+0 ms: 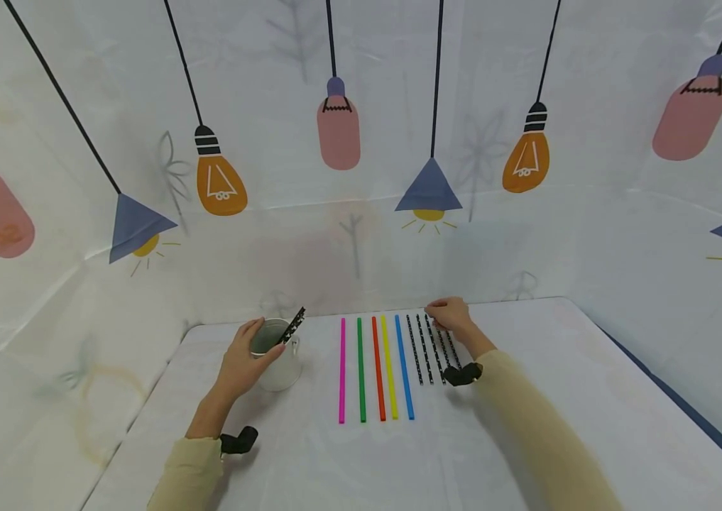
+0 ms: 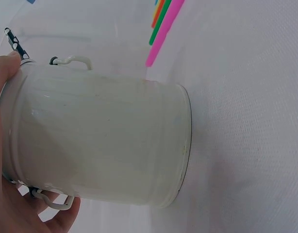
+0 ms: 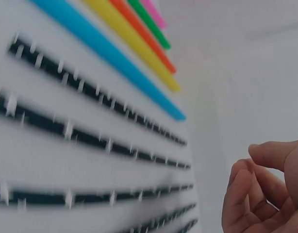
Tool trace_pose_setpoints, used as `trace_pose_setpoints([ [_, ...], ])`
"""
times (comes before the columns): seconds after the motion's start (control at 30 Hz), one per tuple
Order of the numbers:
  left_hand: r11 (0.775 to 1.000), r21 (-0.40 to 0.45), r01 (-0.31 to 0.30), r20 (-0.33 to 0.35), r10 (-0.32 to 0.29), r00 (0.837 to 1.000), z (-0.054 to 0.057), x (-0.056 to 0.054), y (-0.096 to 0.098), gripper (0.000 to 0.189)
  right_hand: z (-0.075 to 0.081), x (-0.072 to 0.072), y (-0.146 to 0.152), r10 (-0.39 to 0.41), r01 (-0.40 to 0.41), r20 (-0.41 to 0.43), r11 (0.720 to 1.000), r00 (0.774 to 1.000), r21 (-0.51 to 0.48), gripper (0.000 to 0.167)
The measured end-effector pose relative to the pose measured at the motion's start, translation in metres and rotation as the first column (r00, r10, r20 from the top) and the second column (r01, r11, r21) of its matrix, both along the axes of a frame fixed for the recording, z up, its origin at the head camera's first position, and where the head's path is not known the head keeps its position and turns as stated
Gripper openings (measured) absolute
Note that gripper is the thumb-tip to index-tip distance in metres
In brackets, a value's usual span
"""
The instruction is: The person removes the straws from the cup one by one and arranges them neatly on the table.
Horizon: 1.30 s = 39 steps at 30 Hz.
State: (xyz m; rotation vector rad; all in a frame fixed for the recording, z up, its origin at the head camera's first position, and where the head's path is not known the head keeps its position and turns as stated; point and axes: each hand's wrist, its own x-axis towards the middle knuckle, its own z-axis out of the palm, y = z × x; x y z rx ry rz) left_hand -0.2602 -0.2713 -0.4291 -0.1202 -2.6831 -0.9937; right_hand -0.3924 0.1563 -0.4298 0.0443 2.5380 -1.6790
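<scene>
My left hand point(image 1: 241, 365) grips the rim area of a white enamel pot point(image 2: 100, 136) with small side handles. The pot stands upright on the table, and black-and-white patterned straws point(image 1: 294, 321) lean out of its mouth; how many is unclear. Several similar black straws point(image 1: 425, 349) lie in a row on the table. By their far ends is my right hand point(image 1: 453, 316), its fingers loosely curled. In the right wrist view a gap shows between thumb and fingertips, with nothing held there.
Between pot and black straws lie a pink straw point(image 1: 342, 369), a green one point(image 1: 361, 369), a red one point(image 1: 378, 369), a yellow one point(image 1: 389, 367) and a blue one point(image 1: 404, 367), roughly parallel. A lamp-printed curtain point(image 1: 386, 248) rises behind the white table point(image 1: 309, 461).
</scene>
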Motion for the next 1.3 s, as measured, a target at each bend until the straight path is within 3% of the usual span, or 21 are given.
trace_pose_setpoints([
  [0.37,1.000,0.020,-0.004,0.002,0.003,1.000,-0.001,0.002,0.000,0.086,0.017,0.008,-0.080,0.073,-0.075,-0.044,0.996,0.996,-0.044,0.026],
  [0.57,1.000,0.026,-0.015,-0.002,0.015,1.000,-0.003,0.004,-0.002,0.085,0.023,0.016,-0.123,0.180,-0.184,-0.048,0.977,0.982,-0.104,0.023],
  [0.8,1.000,0.021,0.004,-0.042,-0.003,0.999,-0.002,0.000,-0.002,0.086,0.024,0.024,-0.163,0.263,-0.267,-0.050,0.950,0.964,-0.162,0.026],
  [1.0,1.000,0.017,-0.010,-0.033,0.011,0.999,-0.001,-0.001,-0.001,0.087,0.020,0.033,-0.192,0.341,-0.341,-0.033,0.920,0.940,-0.196,0.026],
  [1.3,1.000,0.023,-0.015,-0.031,0.016,0.999,-0.002,-0.002,0.000,0.087,0.018,0.047,-0.218,0.363,-0.364,-0.043,0.911,0.931,-0.195,0.028],
])
